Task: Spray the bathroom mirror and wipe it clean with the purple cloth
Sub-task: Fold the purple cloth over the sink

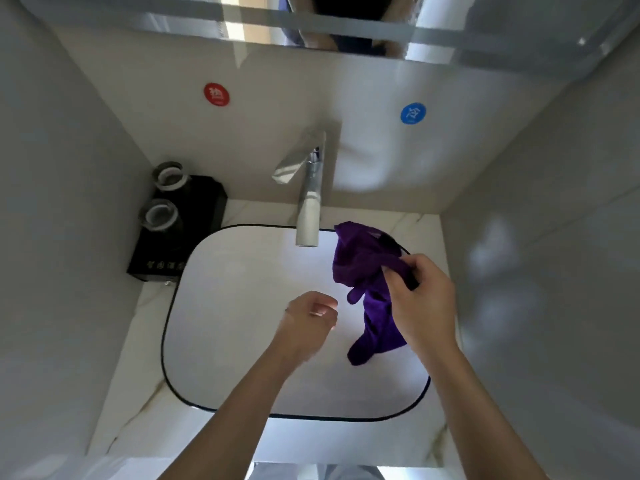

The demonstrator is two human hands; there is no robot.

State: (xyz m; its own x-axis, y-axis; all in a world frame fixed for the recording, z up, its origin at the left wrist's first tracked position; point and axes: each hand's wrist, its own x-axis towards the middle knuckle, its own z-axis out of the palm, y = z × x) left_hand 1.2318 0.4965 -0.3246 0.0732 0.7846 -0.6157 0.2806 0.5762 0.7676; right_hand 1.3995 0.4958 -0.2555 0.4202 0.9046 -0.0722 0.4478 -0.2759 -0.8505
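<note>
Over rounded white basin (242, 306), soft crumpled purple cloth (363, 268) (pinched by right hand (422, 299))

Cloth (367, 268): solid purple. Basin (242, 306): white, thin black rim. Bench (138, 393): white marble, grey veining. Tap (308, 202): polished chrome. Wall stickers: one red (216, 94), one blue (413, 113), white characters. Box (194, 216): black.

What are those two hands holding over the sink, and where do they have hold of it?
The right hand grips the purple cloth by a bunched part near its middle; both ends hang free. The left hand holds nothing.
</note>
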